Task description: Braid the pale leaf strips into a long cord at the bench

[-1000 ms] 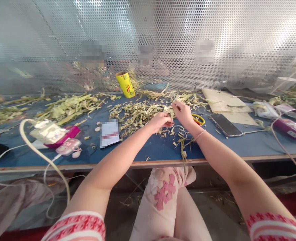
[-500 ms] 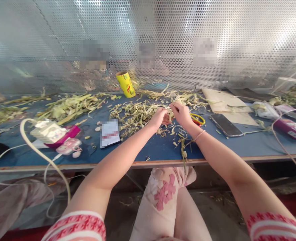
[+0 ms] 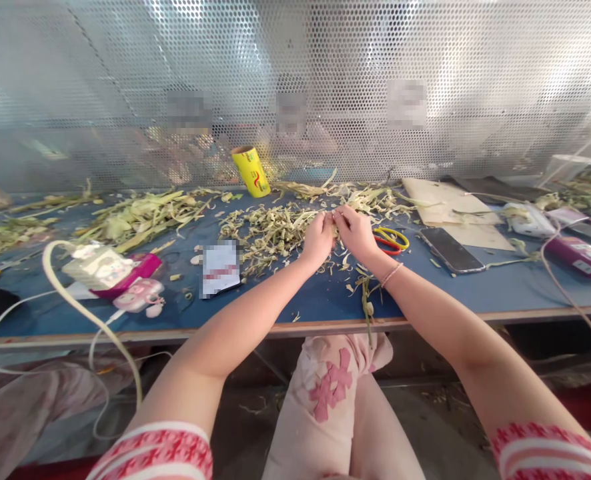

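My left hand [image 3: 319, 238] and my right hand [image 3: 354, 231] meet above the near side of a heap of pale green plant scraps [image 3: 265, 230]. The fingers of both are closed and their fingertips touch. Whatever lies between them is too small and hidden to make out. Just right of my right hand are a yellow ring [image 3: 394, 236] and a red ring [image 3: 389, 251]. Below my hands, a few strands [image 3: 366, 297] hang over the edge of the blue table [image 3: 275, 308].
A yellow tube [image 3: 251, 172] leans by the perforated metal screen [image 3: 345, 87]. A phone [image 3: 452, 251] and cardboard [image 3: 450, 203] lie right. Left are a card [image 3: 220, 269], a cabled device [image 3: 108, 267] and a leaf pile [image 3: 148, 213].
My hands have come together at the fingertips, and my right hand has shifted slightly left. The pale piece seen between them before is now hidden. More of the yellow and red rings shows.
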Action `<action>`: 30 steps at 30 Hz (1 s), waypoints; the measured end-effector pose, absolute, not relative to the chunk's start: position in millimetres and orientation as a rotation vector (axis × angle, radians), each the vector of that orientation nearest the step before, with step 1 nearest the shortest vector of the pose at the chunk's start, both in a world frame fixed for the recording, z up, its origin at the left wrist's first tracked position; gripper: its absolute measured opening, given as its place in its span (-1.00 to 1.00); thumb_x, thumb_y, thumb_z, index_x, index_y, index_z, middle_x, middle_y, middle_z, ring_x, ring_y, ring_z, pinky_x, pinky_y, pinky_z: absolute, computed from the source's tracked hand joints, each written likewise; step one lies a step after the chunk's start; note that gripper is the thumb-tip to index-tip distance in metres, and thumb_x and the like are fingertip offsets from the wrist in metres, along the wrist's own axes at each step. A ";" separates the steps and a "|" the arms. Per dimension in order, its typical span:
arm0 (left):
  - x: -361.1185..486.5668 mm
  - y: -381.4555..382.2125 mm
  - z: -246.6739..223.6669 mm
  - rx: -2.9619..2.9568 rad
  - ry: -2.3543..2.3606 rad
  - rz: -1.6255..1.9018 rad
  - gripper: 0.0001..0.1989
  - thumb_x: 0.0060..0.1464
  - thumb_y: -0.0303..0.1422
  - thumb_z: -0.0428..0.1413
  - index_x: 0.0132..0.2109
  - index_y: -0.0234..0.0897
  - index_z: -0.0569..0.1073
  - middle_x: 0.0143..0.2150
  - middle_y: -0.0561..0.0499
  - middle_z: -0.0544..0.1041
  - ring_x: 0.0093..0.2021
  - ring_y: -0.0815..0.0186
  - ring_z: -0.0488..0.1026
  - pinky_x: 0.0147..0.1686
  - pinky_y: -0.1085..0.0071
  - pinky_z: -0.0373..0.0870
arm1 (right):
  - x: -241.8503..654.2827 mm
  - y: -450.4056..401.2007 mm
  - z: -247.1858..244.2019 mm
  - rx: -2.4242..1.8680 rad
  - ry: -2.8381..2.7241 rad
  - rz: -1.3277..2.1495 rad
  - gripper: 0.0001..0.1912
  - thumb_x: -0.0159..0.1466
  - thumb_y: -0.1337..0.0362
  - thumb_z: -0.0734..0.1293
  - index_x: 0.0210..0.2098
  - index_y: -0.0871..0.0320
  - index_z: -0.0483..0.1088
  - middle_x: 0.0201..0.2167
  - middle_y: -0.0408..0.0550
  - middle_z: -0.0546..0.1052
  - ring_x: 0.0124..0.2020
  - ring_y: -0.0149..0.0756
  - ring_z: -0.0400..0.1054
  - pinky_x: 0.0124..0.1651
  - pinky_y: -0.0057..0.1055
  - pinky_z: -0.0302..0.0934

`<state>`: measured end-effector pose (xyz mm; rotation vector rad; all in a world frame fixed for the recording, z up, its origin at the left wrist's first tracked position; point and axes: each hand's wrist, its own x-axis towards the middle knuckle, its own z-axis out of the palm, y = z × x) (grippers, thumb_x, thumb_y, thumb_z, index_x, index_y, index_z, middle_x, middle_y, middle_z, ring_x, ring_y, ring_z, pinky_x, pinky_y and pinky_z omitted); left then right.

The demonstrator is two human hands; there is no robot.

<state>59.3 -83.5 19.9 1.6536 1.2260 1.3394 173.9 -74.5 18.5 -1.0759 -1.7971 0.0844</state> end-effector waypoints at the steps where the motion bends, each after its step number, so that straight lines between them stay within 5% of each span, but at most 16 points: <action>1: 58.2 -83.0 20.2 1.679 1.240 1.371 -0.71 0.23 -0.14 -0.16 -0.36 -0.21 0.23 -0.70 0.18 0.16 -0.72 0.46 0.18 -0.58 0.49 0.11 | 175.0 -73.7 18.8 -1.079 -1.798 0.081 -0.68 0.33 0.12 0.09 -0.33 0.14 0.38 -0.52 -0.10 0.41 -0.52 -0.40 0.21 -0.36 -0.47 0.07; 13: 42.4 -61.3 20.6 1.586 1.343 1.612 -0.65 0.21 -0.08 -0.16 -0.35 -0.23 0.30 -0.52 0.08 0.30 -0.45 0.39 0.34 -0.41 0.48 0.21 | 178.5 -72.6 25.1 -1.062 -1.665 0.272 -0.67 0.24 0.09 0.21 -0.33 0.16 0.51 -0.46 -0.10 0.50 -0.48 -0.38 0.25 -0.36 -0.44 0.13; 25: 37.1 -51.8 17.3 1.505 1.281 1.640 -0.58 0.18 0.02 -0.20 -0.31 -0.22 0.29 -0.62 0.16 0.14 -0.68 0.48 0.15 -0.58 0.48 0.12 | 192.1 -60.0 27.0 -1.017 -1.537 0.375 -0.71 0.19 0.14 0.24 -0.30 0.14 0.55 -0.37 -0.06 0.56 -0.31 -0.26 0.36 -0.20 -0.33 0.21; 30: 34.4 -53.6 20.8 1.564 1.288 1.617 -0.60 0.20 -0.02 -0.19 -0.32 -0.23 0.30 -0.63 0.15 0.14 -0.66 0.47 0.17 -0.54 0.48 0.15 | 195.7 -56.6 26.2 -1.034 -1.500 0.372 -0.70 0.19 0.11 0.25 -0.36 0.16 0.53 -0.51 -0.11 0.46 -0.42 -0.33 0.27 -0.29 -0.37 0.15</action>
